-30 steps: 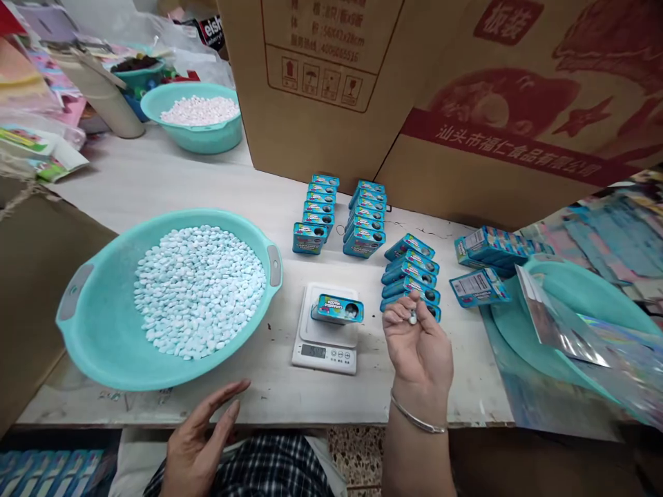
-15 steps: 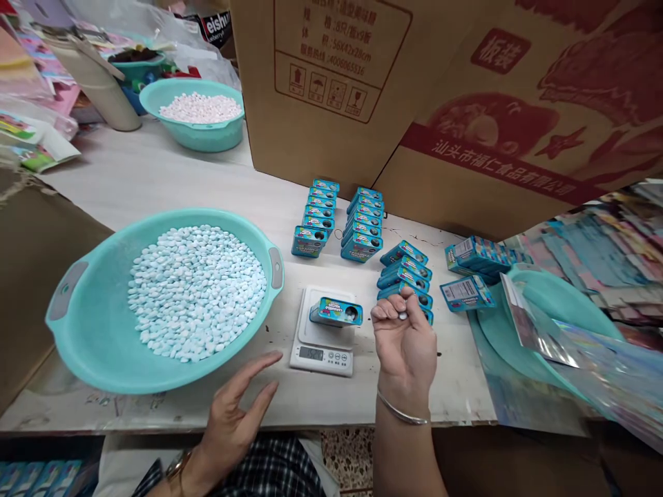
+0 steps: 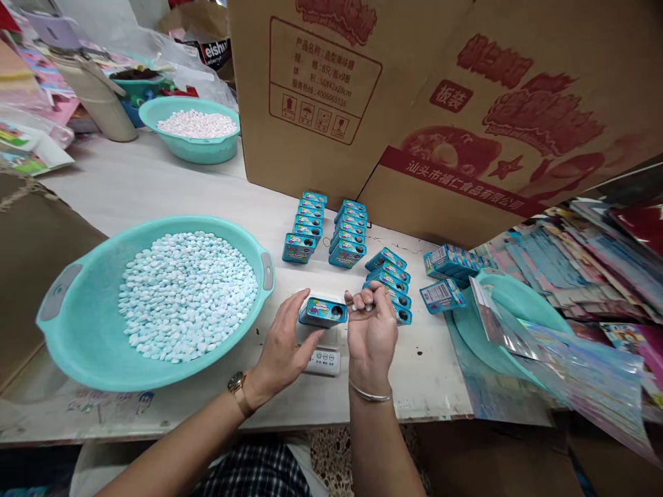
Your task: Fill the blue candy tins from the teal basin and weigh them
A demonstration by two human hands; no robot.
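Observation:
My left hand [image 3: 282,342] curves its fingers and thumb around the left end of a small blue candy box [image 3: 324,310]. That box stands on a white kitchen scale [image 3: 325,360], whose display is hidden behind my left hand. A dark round hole shows at the right of the box's top. Palm up, my right hand [image 3: 370,331] has curled fingers at the box's right end, close to the hole. Something small and pale, apparently a candy, shows between the fingers. To the left, a large turquoise basin [image 3: 77,345] holds a heap of pale blue candies [image 3: 189,297].
Rows of blue boxes [image 3: 348,248] stand behind the scale, more [image 3: 388,276] right of them. A big carton [image 3: 311,152] blocks the back. A second basin [image 3: 189,148] holds pinkish candies. Plastic packaging [image 3: 580,359] overlaps a turquoise basin [image 3: 539,297] at right.
My left hand has moved from beside the scale up and right to the box, closing around its left end. My right hand has come left, nearer the hole. The view has shifted slightly.

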